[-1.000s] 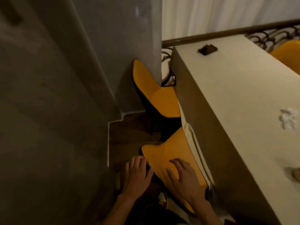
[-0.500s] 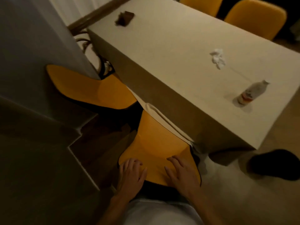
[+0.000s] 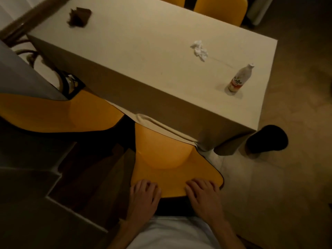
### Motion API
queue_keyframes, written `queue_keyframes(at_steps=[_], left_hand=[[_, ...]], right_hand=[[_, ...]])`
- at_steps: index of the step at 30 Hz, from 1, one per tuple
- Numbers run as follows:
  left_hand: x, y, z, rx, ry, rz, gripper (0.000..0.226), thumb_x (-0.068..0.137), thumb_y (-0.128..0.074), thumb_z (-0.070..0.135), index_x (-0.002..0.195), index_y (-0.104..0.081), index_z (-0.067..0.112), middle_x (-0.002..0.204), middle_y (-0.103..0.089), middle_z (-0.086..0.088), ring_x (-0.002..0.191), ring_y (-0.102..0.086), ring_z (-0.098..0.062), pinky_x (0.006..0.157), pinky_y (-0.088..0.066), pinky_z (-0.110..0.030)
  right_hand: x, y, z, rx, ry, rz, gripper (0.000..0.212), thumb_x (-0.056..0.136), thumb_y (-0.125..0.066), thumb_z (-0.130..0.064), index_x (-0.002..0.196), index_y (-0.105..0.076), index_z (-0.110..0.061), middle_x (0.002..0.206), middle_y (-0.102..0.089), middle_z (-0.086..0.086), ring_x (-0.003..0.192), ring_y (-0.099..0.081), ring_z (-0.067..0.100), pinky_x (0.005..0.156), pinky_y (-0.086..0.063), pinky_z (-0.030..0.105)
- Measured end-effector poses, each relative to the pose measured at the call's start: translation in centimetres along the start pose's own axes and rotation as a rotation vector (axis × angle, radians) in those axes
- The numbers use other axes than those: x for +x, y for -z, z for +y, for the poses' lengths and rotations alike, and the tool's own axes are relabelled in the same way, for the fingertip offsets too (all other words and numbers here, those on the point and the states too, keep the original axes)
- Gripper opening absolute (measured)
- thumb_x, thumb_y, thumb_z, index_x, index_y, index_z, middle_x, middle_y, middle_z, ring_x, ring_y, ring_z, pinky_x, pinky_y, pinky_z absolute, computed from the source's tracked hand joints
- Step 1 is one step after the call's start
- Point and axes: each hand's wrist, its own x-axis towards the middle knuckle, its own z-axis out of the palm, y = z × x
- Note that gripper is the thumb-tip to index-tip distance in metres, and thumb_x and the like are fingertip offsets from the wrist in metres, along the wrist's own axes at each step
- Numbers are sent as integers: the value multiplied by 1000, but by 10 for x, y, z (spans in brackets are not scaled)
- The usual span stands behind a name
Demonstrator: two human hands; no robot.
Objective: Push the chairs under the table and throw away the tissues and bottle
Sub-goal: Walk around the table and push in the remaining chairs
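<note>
An orange chair (image 3: 167, 155) stands right in front of me, its seat partly under the cloth-covered table (image 3: 143, 56). My left hand (image 3: 143, 196) and my right hand (image 3: 203, 194) both grip the top edge of its backrest. A second orange chair (image 3: 59, 112) stands to the left, its seat partly under the table. Crumpled white tissues (image 3: 199, 50) lie on the table toward the right. A white bottle (image 3: 240, 78) with an orange label stands upright near the table's right end.
A dark brown holder (image 3: 79, 16) sits at the table's far left corner. Two more orange chairs (image 3: 221, 8) are at the far side. A grey pillar (image 3: 19, 72) and step edge are on the left. A dark round object (image 3: 265, 139) lies on the floor by the table's right corner.
The view has swung right, bringing the table end, tissues and bottle into sight. My hands have stayed on the chair's backrest, and the chair's seat now sits a little under the tablecloth.
</note>
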Motion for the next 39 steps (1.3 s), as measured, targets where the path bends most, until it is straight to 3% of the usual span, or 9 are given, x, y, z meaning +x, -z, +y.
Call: queue_keyframes(at_steps=[5,9,15,24,28,31,35,39], left_hand=[[-10,3,-1,-12,-13,-8,52,100,-18,59,111,-62,33,114,-59,5,109,-51,-17,93,-41,-37],[-17,4,5,59,29,-19,60,98,-14,64,118,-60,32,122,-58,2,115,-51,-21,101,-37,-42],[-27,1,19,106,108,-1,57,99,-18,59,115,-59,23,117,-55,-11,110,-51,-31,105,-37,-59],[-13,-5,10,60,81,-17,55,99,-16,61,113,-53,23,114,-50,-19,104,-46,-35,99,-36,-64],[-13,-12,6,49,66,-47,52,99,-17,61,113,-51,25,113,-49,-17,103,-46,-35,104,-22,-57],[-7,-9,4,19,62,-47,52,99,-17,62,111,-52,26,113,-51,-15,104,-42,-32,103,-28,-60],[17,-2,-2,-1,4,-51,52,99,-18,62,110,-54,26,113,-48,-7,104,-40,-29,104,-16,-52],[56,18,-8,-48,-22,-178,74,90,-4,74,119,-52,24,126,-44,-7,119,-33,-30,112,-6,-52]], right_hand=[[-11,6,-8,-41,-32,-97,64,95,-11,-73,134,-52,-44,138,-52,-20,132,-40,3,118,-16,43],[-10,12,-7,-30,-9,-94,76,89,-8,-83,139,-49,-43,144,-49,-16,137,-38,7,120,-13,48],[-22,9,-1,-58,-6,-59,65,89,-22,-83,134,-51,-47,140,-52,-15,135,-41,11,119,-13,52],[-14,7,-1,-49,-10,-9,62,91,-22,-80,128,-55,-43,132,-57,-12,127,-47,17,114,-21,57],[-17,2,3,-42,-16,-4,58,91,-26,-79,125,-57,-43,127,-59,-11,122,-51,19,112,-25,57],[-11,2,0,-50,-33,-12,59,91,-27,-80,125,-58,-43,125,-59,-12,121,-52,18,111,-26,56],[6,3,-1,-60,-51,39,59,92,-28,-79,125,-59,-42,123,-61,-11,119,-53,17,110,-27,56],[39,8,-8,-67,-88,66,60,91,-29,-79,125,-61,-41,118,-62,-11,116,-53,15,113,-24,53]])
